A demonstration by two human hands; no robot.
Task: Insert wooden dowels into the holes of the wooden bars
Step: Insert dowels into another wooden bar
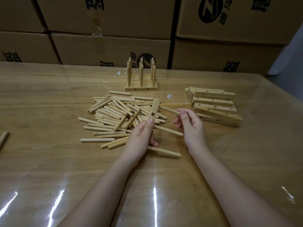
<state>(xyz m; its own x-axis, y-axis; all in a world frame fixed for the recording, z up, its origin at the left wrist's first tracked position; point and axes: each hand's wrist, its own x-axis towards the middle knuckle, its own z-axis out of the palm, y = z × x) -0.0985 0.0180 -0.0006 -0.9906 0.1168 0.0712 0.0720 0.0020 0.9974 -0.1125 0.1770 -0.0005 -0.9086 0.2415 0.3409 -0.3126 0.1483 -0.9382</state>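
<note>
My left hand (141, 138) grips a wooden bar (155, 107) that points away from me, with one open hole showing above my thumb. Two dowels stick out of the bar to the right: one (170, 130) at mid-height and one (165, 152) near its lower end. My right hand (191, 125) pinches the right end of another dowel (168, 109), whose left tip lies close to the bar near the open hole. A loose pile of dowels (114, 115) lies on the table behind my left hand.
A stack of bars with holes (214, 104) lies to the right. Finished bars with upright dowels (141, 77) stand at the back centre. A stray dowel (4, 138) lies at the left edge. Cardboard boxes (111, 49) wall off the table's far side.
</note>
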